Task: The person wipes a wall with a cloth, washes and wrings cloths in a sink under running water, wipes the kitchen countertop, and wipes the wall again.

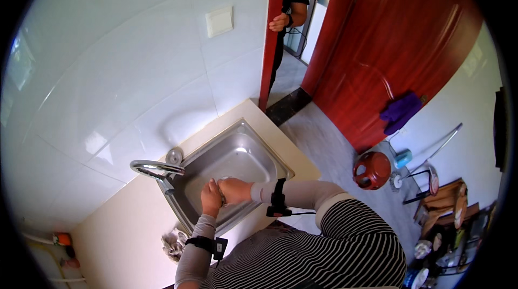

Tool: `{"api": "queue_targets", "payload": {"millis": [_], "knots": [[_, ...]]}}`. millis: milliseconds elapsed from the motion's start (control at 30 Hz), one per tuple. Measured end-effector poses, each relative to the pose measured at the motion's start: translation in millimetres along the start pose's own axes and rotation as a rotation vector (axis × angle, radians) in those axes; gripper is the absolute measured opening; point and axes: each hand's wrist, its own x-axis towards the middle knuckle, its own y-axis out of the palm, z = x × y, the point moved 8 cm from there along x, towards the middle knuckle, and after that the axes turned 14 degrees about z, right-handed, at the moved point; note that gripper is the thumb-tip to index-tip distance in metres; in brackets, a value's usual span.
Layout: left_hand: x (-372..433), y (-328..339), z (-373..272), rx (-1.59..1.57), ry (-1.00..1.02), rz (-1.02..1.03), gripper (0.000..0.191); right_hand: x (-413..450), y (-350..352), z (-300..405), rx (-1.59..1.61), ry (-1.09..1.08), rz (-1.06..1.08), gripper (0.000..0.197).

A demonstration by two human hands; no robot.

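Observation:
My left hand [211, 199] and my right hand [235, 191] meet over the near side of a stainless steel sink [247, 144]. The fingers of both are curled towards each other. Something small shows between and beneath them, mostly hidden, so I cannot tell what it is or which hand grips it. A chrome gooseneck faucet [165, 182] stands at the sink's left corner, its spout reaching over the basin's edge to the left of my hands. Behind the faucet, a small round clear or metal item [174, 156] rests on the rim.
A crumpled cloth [174, 245] lies on the counter [117, 216] by my left forearm. Another person [297, 4] stands in the doorway, one hand on the red frame. A red plastic stool [372, 170] and a cardboard box [443, 204] are on the floor at right.

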Motion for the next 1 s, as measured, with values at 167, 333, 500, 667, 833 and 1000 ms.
{"api": "queue_targets", "payload": {"millis": [167,333,500,667,833,1000], "knots": [[-11,-8,-52,0.323,0.146,-0.006,0.040,17,15,-11,-0.068,-0.144,0.021,0.025],[-23,-13,-78,0.504,0.309,-0.034,0.035,21,44,-32,0.445,-0.123,0.192,0.022],[-41,-25,-101,0.482,0.495,-0.026,0.032,5,41,-17,0.768,-0.130,0.454,0.014],[-37,-14,-80,0.477,0.294,-0.028,0.033,-1,26,-17,0.696,-0.240,0.302,0.029],[-55,5,-27,0.233,0.207,0.083,0.059,-8,17,-28,0.353,-0.080,0.378,0.040],[-99,-29,32,0.351,0.168,0.084,0.058,-25,44,-99,0.960,0.200,0.091,0.040]]}}
